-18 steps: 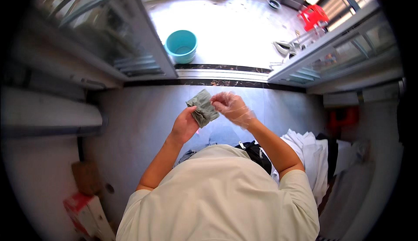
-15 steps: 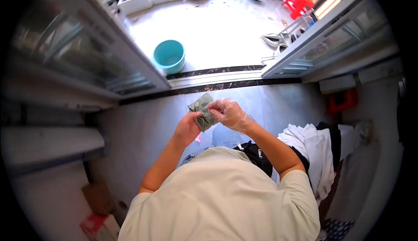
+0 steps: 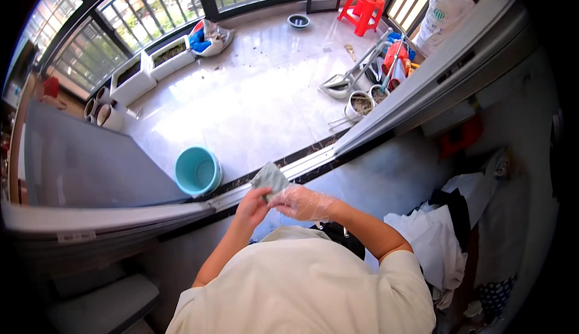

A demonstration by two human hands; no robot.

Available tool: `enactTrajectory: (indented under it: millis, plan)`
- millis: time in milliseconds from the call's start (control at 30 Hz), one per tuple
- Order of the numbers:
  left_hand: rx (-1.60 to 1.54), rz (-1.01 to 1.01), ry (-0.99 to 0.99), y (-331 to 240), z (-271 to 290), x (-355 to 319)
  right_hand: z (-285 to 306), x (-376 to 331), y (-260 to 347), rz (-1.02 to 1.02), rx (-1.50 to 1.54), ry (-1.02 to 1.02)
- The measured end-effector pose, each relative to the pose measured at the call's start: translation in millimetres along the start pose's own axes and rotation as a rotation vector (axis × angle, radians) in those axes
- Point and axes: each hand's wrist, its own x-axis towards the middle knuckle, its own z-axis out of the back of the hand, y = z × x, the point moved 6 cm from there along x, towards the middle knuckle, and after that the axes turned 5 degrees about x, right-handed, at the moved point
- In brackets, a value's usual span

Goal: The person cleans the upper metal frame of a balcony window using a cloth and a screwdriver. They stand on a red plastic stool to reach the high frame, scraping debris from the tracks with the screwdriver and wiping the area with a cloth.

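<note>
Your left hand grasps the cloth by its near-left edge; it juts ahead of the fingers. Your gloved right hand is at its near-right corner, grip impossible to tell.

The right hand is wearing a clear, crinkled plastic glove, its loose cuff wrapping the wrist. The left hand is showing bare. Behind both hands, a plain cream shirt is creasing softly, its short sleeves ending loosely.
</note>
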Motion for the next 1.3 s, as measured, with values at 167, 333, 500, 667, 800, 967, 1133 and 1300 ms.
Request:
enactTrajectory:
  millis: [167, 333, 500, 667, 800, 967, 1133, 1300]
  plan:
    - [-0.114, -0.028, -0.108, -85.6, 3.8, 81.0, 110.2, 51.9, -21.0, -0.011, 0.016, -0.034]
    - [-0.166, -0.21, -0.143, -191.7, 44.8, 170.1, 232.9, 105.9, -47.8, 0.019, -0.051, -0.162]
    - [-0.184, -0.213, -0.251, -310.9, 62.4, 293.2, 378.3, 143.9, -101.0, -0.091, -0.1, -0.541]
    - [-0.005, -0.18, -0.274, -422.9, -17.7, 418.0, 484.5, 146.7, -166.3, -0.439, -0.004, -0.844]
    - [0.144, -0.099, -0.164, -487.1, -102.0, 525.4, 532.1, 119.5, -214.4, -0.746, -0.08, -0.841]
    - [0.168, -0.038, -0.094, -534.7, -176.3, 643.3, 604.6, 116.4, -252.7, -1.065, 0.298, -0.808]
    - [0.117, -0.038, -0.167, -552.3, -227.7, 731.0, 754.1, 175.2, -314.8, -0.928, -0.152, -0.738]
    - [0.066, -0.015, -0.194, -590.9, -289.2, 809.4, 938.3, 293.8, -291.4, -0.548, -0.377, -0.772]
